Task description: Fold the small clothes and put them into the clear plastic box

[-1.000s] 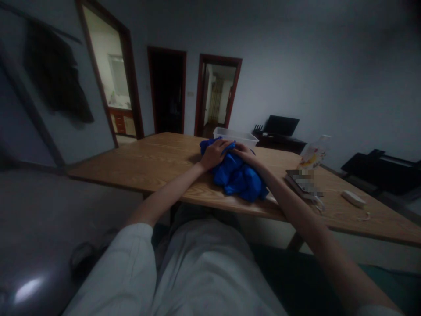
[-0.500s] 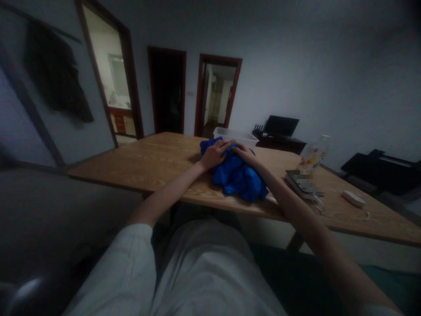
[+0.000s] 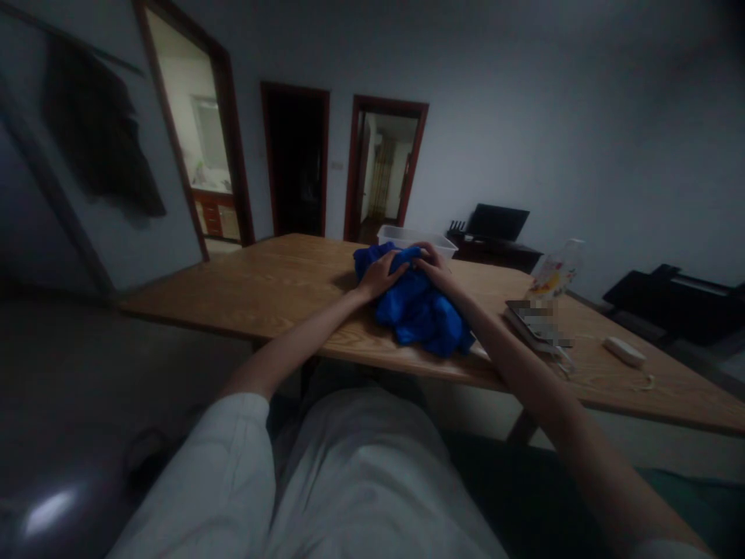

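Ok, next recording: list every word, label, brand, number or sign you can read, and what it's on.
No text is legible.
Clear package: colored print, too blurred to read.
Flat item: top pixelated, unreadable.
Blue cloth: no lettering visible.

Desk (image 3: pixel 256 283), wooden. On it: blue cloth (image 3: pixel 424 314), crumpled, left hand (image 3: pixel 379 278) and right hand (image 3: pixel 434 268) touching its top; translucent tub (image 3: pixel 427 241), just beyond; right side, printed clear plastic package (image 3: pixel 556 273), flat dark-edged item (image 3: pixel 532 324), white oblong object (image 3: pixel 625 351). Background: black screen (image 3: pixel 499 223); dark garment (image 3: pixel 96 124), hanging.
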`<state>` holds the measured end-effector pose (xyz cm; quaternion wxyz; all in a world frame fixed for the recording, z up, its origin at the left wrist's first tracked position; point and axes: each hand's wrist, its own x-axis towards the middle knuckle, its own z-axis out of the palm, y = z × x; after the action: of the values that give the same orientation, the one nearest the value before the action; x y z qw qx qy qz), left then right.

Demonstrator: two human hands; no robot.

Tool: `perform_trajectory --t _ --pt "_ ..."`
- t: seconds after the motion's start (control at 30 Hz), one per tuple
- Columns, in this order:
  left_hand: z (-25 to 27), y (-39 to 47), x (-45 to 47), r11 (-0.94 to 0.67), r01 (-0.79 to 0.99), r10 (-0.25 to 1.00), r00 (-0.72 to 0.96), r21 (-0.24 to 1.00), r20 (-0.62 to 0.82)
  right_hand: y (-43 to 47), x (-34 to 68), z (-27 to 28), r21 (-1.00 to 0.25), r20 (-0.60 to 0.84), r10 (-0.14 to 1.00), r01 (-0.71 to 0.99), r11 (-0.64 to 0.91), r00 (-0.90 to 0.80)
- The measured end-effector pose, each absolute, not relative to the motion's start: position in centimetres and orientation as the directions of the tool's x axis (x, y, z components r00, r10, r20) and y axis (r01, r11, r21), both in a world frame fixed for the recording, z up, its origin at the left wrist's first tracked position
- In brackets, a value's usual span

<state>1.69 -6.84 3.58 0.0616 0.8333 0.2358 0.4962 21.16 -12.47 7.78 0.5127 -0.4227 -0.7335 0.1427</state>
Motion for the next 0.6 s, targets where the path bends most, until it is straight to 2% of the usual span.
perform_trajectory --t 0.37,0.6 --pt "4.5 -7.3 0.9 -0.883 0.446 0.342 0.408 0.142 0.846 -12.2 20.9 7.4 -0.705 0.576 0.804 0.408 0.581 -0.150" --pt "4.5 -7.6 0.7 -0.883 0.442 0.344 0.387 0.155 0.855 -12.4 20.8 7.7 -0.590 0.596 0.781 0.557 0.584 -0.188"
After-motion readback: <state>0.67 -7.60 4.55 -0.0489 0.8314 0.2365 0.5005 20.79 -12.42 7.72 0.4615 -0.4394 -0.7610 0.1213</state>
